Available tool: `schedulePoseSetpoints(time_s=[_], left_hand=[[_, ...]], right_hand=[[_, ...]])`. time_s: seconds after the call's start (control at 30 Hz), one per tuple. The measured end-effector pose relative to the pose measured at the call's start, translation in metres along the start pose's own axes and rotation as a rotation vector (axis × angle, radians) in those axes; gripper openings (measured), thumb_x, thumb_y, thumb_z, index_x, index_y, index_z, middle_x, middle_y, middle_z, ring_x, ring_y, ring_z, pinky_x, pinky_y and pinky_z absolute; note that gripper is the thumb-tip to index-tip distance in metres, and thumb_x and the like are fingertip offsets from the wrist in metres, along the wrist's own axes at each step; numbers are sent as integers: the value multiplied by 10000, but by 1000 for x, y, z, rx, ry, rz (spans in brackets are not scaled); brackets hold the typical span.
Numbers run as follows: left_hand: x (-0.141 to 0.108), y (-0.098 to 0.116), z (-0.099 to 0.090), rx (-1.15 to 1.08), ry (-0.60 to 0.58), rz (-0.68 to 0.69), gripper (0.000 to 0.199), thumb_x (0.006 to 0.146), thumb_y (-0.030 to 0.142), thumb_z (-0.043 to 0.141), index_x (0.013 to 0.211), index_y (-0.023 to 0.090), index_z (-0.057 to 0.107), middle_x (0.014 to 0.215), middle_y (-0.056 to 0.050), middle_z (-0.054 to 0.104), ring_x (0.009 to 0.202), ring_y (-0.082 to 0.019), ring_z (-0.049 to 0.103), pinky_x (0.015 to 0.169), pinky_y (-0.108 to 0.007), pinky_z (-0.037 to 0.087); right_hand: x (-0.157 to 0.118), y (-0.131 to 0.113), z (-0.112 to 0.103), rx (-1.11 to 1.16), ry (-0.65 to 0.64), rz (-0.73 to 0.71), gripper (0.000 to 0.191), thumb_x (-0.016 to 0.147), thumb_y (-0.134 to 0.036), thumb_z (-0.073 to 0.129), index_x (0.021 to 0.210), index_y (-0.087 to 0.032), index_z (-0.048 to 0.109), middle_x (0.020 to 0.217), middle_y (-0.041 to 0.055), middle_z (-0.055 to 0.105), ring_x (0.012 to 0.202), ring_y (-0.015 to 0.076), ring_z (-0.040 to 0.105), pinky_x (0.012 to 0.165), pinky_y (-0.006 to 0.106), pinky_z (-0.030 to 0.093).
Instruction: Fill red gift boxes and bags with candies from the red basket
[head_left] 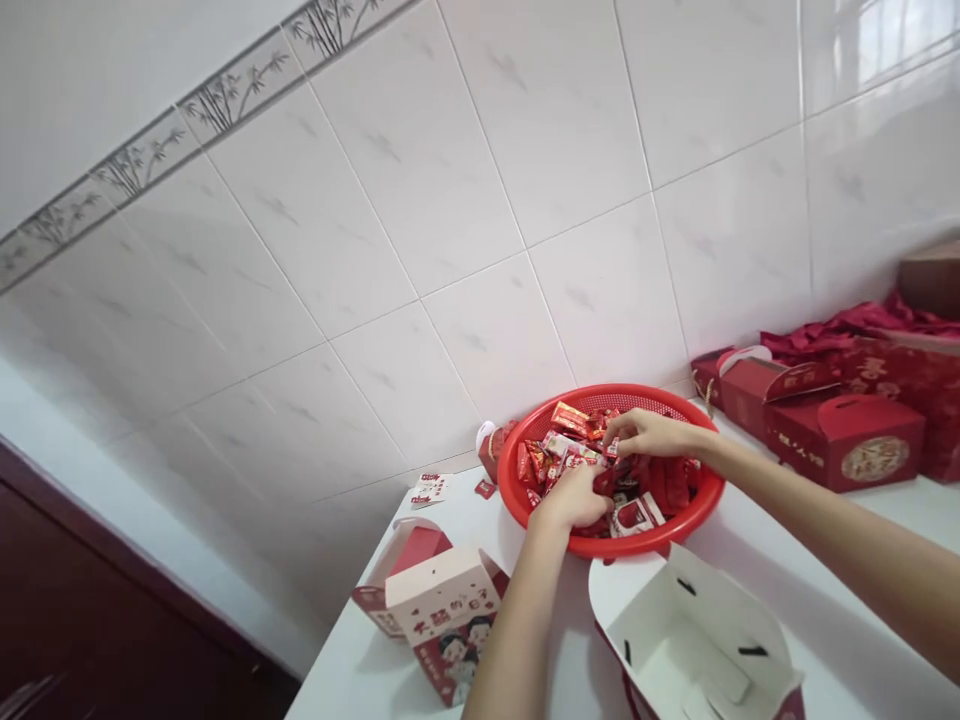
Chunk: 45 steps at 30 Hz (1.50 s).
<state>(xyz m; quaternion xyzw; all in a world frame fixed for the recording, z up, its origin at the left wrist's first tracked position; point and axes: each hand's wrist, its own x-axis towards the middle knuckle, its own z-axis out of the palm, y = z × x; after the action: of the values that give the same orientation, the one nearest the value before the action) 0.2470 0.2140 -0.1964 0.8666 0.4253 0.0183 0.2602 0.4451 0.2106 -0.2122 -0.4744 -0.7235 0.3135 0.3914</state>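
A red plastic basket (544, 530) stands against the wall, filled with wrapped candies (571, 420) in red, gold and white. Both my hands are inside it. My left hand (576, 497) reaches into the near middle, its fingers curled down among the packets, so what they grip is hidden. Over the right part of the pile, my right hand (649, 436) has its fingertips closed on a small wrapped candy (612, 447). In front of the basket, an open gift box (690, 640) with a white inside shows bare inner walls and dark slots.
Printed red-and-white boxes (446, 620) stand at the table's left edge. Small cards (430, 488) and a red packet (485, 489) lie behind them. Closed red gift boxes (847, 440) and a red cloth (847, 325) line the right side. A tiled wall (480, 340) bounds the back.
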Motion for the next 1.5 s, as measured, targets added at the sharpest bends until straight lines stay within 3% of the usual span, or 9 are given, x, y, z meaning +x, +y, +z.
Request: schedulePoseSetpoints(time_s=[0.3,0.47,0.6,0.77,0.87,1.1,1.3,1.5], left_hand=[[3,1,0,-7,-139,16,485,787,123,667,1268,189,660,1308,-63,664,1147,-223,638,1033,-305,472],[5,0,1,38,-127,63,324,780,116,664,1084,192,745,1078,-48,744,948,-198,682,897,-276,518],[4,2,0,80,-36,29,172,750,143,694,914,145,746,783,-35,715,757,-199,654,692,-265,505],[2,5,-2,104,54,54,27,718,145,705,726,161,684,653,7,630,693,-184,604,652,-257,453],[3,5,-1,37,137,55,31,730,162,701,729,157,670,667,10,633,692,-181,600,668,-262,448],[9,2,-4,-153,451,81,68,765,207,639,767,142,655,775,-13,683,751,-182,620,720,-272,474],[11,-3,-11,-299,537,172,192,731,122,609,908,144,679,937,-49,740,882,-198,667,835,-281,503],[18,-6,-10,-564,619,298,311,649,96,607,940,158,697,928,-41,746,921,-222,679,869,-322,514]], right_hand=[[3,3,0,92,95,92,202,642,-279,644,792,-179,734,652,22,681,559,166,600,453,238,473],[2,2,-1,104,98,85,173,618,-256,701,769,-184,742,609,-3,645,544,153,594,461,228,471],[-2,-1,-3,128,41,66,226,621,-284,712,822,-185,743,621,-24,629,572,145,602,457,210,467],[-3,-5,-5,118,13,72,263,605,-246,703,854,-164,729,669,-13,658,606,144,599,533,238,481],[-4,-6,-6,141,76,36,258,595,-186,683,847,-153,727,692,-2,676,629,146,602,579,249,488],[-5,-12,-4,199,289,18,229,581,-85,641,789,-156,705,848,27,734,806,172,666,742,268,538],[-11,-28,0,193,401,-5,216,594,-103,615,792,-142,693,843,45,725,767,163,640,676,249,509],[-25,-40,10,414,488,-21,245,559,-191,676,801,-159,697,830,21,704,760,159,620,698,270,504]])
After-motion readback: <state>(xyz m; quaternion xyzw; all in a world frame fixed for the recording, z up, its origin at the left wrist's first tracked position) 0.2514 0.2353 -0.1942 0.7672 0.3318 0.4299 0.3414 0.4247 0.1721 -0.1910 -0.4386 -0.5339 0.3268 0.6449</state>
